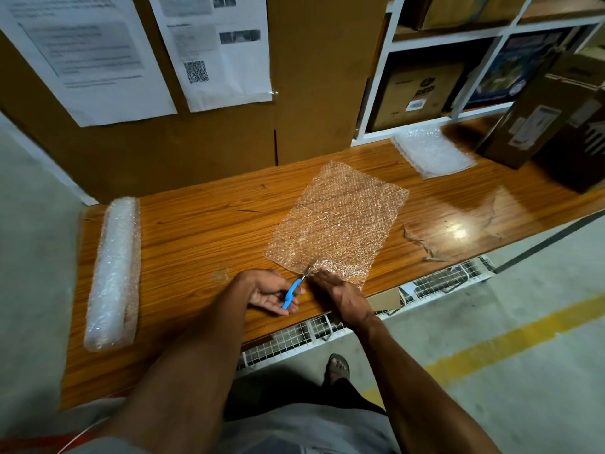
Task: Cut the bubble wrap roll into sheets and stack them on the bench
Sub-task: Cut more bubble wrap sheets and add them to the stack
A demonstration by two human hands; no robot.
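Left hand: grips blue scissors, blades at sheet edge.
Right hand: flat, pressing sheet down.
Done: stack started, far right.
Remaining: roll, bench left end, largely uncut.

Glossy wood-grain bench, clear bubbled plastic sheet, blue plastic-handled scissors

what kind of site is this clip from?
Likely a warehouse packing or storeroom area. Cues: white shelving stocked with cardboard boxes, printed notices taped to a cardboard wall, a wooden bench with a bubble wrap roll, and a concrete floor with a yellow line.
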